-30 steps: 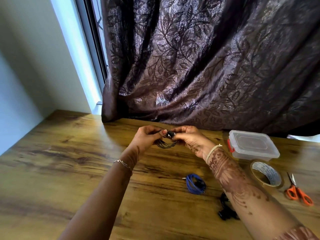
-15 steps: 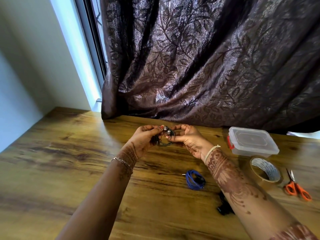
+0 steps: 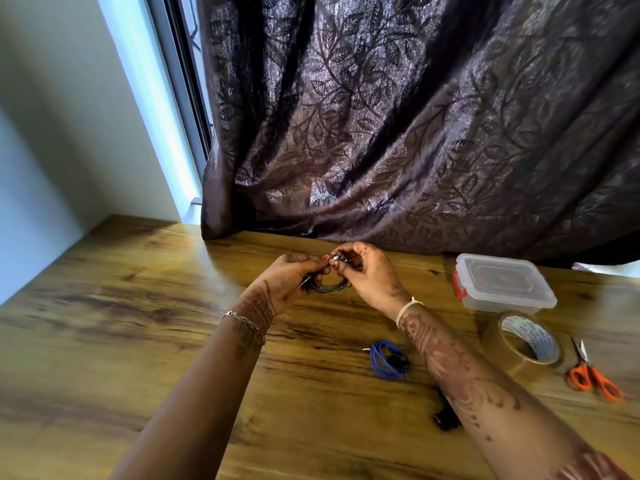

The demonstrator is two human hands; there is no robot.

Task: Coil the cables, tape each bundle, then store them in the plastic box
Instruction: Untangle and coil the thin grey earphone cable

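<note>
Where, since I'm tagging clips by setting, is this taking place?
Likely a room in a home: a wooden table set by a window with a leaf-patterned curtain, holding a tape roll and orange-handled scissors.

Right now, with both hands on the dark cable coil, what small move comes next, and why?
Probably tuck the plug end that the right hand pinches against the dark cable coil, so the left hand alone grips it. The coil looks wound but shows no tape, and the tape roll lies to the right, which the right hand must be free to reach.
</note>
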